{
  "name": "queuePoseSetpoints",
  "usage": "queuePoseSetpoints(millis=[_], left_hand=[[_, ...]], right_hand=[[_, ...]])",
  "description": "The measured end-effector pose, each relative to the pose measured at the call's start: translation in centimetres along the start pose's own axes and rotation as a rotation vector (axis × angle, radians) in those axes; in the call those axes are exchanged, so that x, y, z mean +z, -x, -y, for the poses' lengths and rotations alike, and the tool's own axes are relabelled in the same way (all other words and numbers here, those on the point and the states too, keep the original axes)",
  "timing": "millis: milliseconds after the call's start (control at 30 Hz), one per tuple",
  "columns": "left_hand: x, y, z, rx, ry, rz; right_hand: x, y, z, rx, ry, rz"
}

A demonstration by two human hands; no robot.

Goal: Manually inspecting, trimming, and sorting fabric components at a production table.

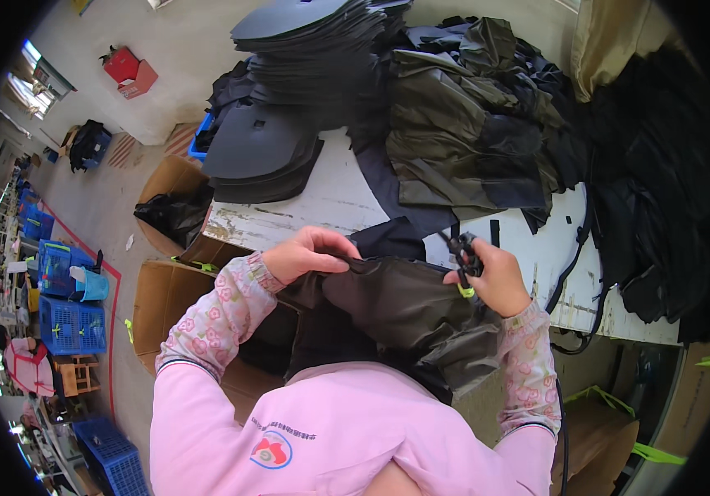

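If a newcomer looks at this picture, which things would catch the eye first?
Probably the bright pink shirt at the bottom centre would catch the eye first. Higher up, the left hand pinches a dark fabric piece while the right hand holds a small black tool. Behind, a tall stack of dark sheets stands on the white table.

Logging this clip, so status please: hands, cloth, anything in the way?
Left hand pinching dark cloth. Right hand gripping black tool. Cloth heap beyond on white table; no obvious obstruction seen.
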State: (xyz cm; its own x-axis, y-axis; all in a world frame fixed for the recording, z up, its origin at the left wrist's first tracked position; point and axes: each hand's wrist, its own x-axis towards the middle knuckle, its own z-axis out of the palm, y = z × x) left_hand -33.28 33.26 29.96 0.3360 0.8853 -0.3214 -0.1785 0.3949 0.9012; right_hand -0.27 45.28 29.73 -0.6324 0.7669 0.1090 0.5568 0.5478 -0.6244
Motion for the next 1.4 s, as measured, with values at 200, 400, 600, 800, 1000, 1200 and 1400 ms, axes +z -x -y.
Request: queuePoseSetpoints(millis=[200,400,600,800,1000,1200,1400], left_hand=[[-4.6,0.6,-1.0,0.026,-0.287,-0.096],[-6.5,-2.6,-0.5,0.068,-0.964,-0.41],[6.7,-9.9,2.1,0.698,-1.19,-0.082],[12.0,-16.8,5.7,0.407,-1.131,0.154],[11.3,-19.0,8.6,0.067,-0.424,0.394],[11.6,-18.0,6.7,-0.025,-0.427,0.438],[11.9,-17.3,6.3,-0.034,-0.424,0.43]], right_hand=[[-0.8,2.6,-8.2,0.289,-0.439,0.108],[-1.4,4.7,-7.5,0.302,-0.615,0.197],[0.0,5.6,-6.7,0.279,-0.668,0.138],[-1.2,6.7,-6.3,0.237,-0.271,0.088],[-5.0,9.7,-6.3,0.13,0.246,0.159],[-6.1,11.0,-7.5,0.134,0.26,0.225],[-7.0,10.9,-7.1,0.132,0.25,0.286]])
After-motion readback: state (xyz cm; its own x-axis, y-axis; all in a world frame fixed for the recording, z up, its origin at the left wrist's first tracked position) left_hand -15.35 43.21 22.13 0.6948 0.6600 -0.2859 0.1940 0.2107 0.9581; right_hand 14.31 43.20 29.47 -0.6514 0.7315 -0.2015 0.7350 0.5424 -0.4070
